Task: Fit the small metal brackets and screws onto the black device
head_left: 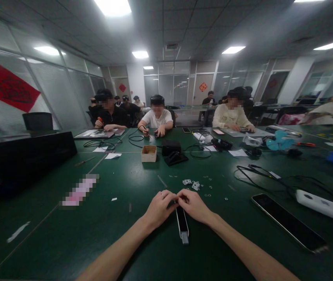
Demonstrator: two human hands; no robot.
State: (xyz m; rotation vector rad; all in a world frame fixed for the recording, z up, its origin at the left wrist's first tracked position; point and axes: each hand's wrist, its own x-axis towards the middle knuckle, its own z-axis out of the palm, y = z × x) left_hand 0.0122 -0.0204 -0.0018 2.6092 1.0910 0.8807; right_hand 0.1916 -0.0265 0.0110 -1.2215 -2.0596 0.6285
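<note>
My left hand and my right hand meet over the green table, fingers curled and pinched together at the far end of a slim black-and-white device. The device lies lengthwise toward me, a grey connector at its near end. What the fingertips pinch is hidden. A ring sits on my left hand. Just beyond the hands lie small metal brackets and several tiny washers or screws.
A phone and a white power strip with cables lie at right. A cardboard box and black gear stand mid-table. Three people sit working at the far side. A dark case is at left.
</note>
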